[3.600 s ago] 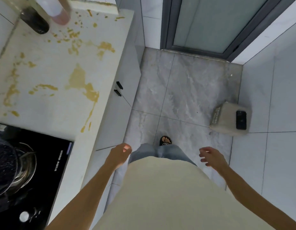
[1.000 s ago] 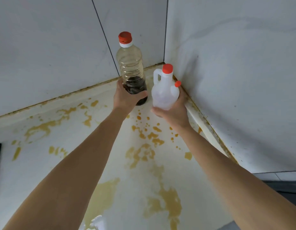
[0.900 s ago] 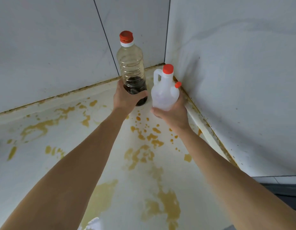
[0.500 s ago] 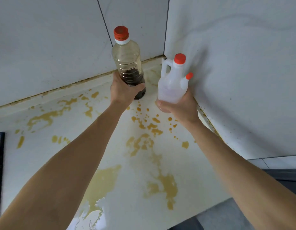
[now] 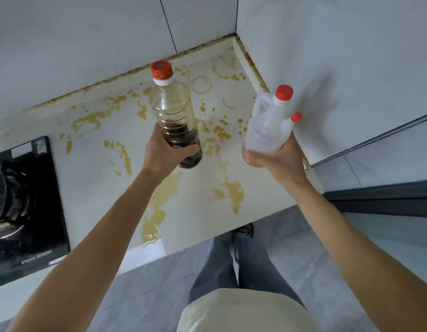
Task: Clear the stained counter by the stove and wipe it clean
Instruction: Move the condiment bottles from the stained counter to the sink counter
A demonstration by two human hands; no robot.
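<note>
— What do the hands have?

— I see my left hand (image 5: pixel 165 156) wrapped round a clear bottle (image 5: pixel 174 116), my right hand (image 5: pixel 274 161) round a white jug (image 5: pixel 267 130), both held above the stained surface (image 5: pixel 92 168).

— Room? Writing?

— Walls close the far corner; the stove (image 5: pixel 40 212) sits left, its print unreadable.

Both bare forearms reach up from the lower frame edge — the left hand (image 5: pixel 168 155) grips a bottle (image 5: pixel 174 116) at centre, the right hand (image 5: pixel 273 161) cups a jug (image 5: pixel 267 130) from beneath, centre-right.
</note>
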